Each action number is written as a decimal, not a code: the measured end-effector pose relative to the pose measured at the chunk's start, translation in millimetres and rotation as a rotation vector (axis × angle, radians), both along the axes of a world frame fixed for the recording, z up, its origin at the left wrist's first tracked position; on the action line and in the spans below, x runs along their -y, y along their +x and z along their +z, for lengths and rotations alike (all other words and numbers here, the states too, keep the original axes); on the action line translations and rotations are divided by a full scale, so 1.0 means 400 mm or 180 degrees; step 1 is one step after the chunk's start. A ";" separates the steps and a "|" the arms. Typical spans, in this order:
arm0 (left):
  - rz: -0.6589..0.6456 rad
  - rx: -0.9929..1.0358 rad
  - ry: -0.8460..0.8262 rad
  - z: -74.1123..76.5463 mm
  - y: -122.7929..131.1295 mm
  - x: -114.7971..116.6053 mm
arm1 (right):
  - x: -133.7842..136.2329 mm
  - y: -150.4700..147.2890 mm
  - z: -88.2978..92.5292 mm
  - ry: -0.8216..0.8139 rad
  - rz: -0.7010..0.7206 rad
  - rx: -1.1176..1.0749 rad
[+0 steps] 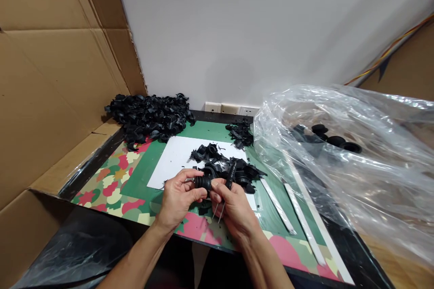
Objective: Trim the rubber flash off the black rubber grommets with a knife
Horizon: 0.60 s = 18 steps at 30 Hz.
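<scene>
My left hand [179,194] is closed on a black ribbed rubber bellows [202,182], pinched between thumb and fingers above the white sheet [161,169]. Against the bellows' right side are the fingertips of my right hand [233,205]. That hand also holds black tweezers [231,176]; their two thin metal prongs point down toward me, below the fingers. Just beyond my hands lie more ribbed black rubber parts [242,178] with ragged flaps. Another small cluster of rubber parts [206,151] sits farther back on the sheet.
A large heap of black rubber pieces [152,115] stands at the back left beside a cardboard wall [61,54]. Dark scraps [240,133] lie at the back. On the right, a clear plastic bag [278,113] contains several black parts. Two white strips [278,206] rest on the green mat.
</scene>
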<state>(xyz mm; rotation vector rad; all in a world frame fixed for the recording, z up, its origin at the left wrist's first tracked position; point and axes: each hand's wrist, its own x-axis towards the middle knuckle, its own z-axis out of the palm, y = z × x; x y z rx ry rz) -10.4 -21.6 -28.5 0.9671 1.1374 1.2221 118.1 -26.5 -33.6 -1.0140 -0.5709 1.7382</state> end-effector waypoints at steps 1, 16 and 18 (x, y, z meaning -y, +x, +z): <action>-0.0042 0.0022 0.0004 -0.001 0.000 0.001 | 0.001 0.000 0.000 -0.0003 -0.0007 -0.0014; -0.0616 -0.0327 0.0462 0.021 -0.007 -0.006 | -0.002 -0.001 -0.001 0.0193 0.0086 -0.0215; -0.0619 -0.0383 0.0485 0.024 -0.007 -0.006 | -0.001 0.014 -0.009 0.0429 -0.0121 0.0077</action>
